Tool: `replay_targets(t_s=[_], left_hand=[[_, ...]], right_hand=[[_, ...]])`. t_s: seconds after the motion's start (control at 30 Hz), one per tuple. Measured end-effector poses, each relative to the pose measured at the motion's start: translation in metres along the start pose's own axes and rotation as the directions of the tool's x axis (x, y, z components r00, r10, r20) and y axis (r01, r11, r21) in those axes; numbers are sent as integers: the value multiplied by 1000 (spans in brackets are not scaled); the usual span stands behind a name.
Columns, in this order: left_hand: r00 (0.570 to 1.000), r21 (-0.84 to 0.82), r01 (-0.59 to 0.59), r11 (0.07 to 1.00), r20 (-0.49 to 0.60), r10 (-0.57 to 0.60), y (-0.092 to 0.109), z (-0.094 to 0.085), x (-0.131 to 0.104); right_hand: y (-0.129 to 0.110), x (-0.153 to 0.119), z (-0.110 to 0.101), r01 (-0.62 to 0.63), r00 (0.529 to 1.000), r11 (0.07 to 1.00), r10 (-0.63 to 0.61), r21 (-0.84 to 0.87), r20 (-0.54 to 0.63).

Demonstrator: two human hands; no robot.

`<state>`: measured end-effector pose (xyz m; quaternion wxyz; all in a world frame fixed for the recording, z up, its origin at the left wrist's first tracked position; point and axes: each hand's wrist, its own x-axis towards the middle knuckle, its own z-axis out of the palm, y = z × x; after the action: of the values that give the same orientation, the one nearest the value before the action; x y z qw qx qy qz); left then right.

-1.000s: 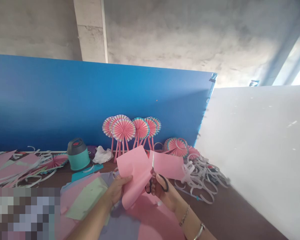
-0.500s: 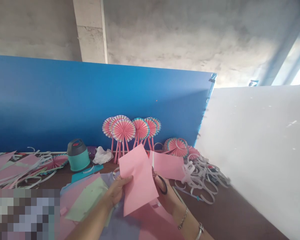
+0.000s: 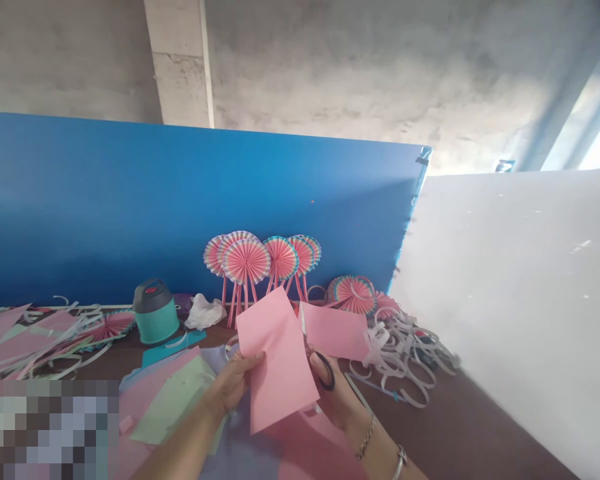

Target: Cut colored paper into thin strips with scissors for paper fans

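My left hand [image 3: 237, 381] pinches the left edge of a pink sheet of paper [image 3: 279, 367], thumb lying on its face. The sheet is held up, slightly tilted. Scissors [image 3: 326, 371] with a dark handle loop are in my right hand [image 3: 337, 393], and a narrow blade points up along the sheet's right edge. Whether the blades grip the paper I cannot tell. Behind the scissors lies another pink piece of paper [image 3: 336, 330]. Under my hands are more sheets, among them a light green one [image 3: 177, 400].
Several folded paper fans [image 3: 247, 261] stand against a blue panel [image 3: 130, 193]. Left of them are a teal container with a dark lid [image 3: 155, 313] and crumpled white plastic [image 3: 205, 311]. Curled pale paper strips [image 3: 410, 360] heap at the right, beside a white wall [image 3: 520, 267].
The pink sheet has tilted very slightly, its lower edge shifting a little to the right. Both hands keep nearly the same places and grips.
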<state>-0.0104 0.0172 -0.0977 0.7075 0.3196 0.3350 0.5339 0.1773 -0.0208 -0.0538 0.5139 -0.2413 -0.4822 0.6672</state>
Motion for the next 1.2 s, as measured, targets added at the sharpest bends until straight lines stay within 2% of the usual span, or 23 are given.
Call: replay_targets(t_s=[0.23,0.57,0.8,0.93,1.2], left_hand=[[999,4,-27,1000,26,27,2,0,0],[999,48,-29,998,-20,30,7,1,-3],[999,59,-29,998,-27,31,5,-2,-1],[999,53,-41,998,7,41,5,-5,-1],[997,25,-61,998,45,60,4,-8,2]], right_hand=[[1,-1,0,43,999,999,-43,32,3],[15,2,-14,-44,996,998,48,47,-77],[14,2,-14,-52,994,998,55,30,-95],[12,2,-13,-55,992,998,56,18,-117],[7,1,-11,-102,993,995,102,4,-66]])
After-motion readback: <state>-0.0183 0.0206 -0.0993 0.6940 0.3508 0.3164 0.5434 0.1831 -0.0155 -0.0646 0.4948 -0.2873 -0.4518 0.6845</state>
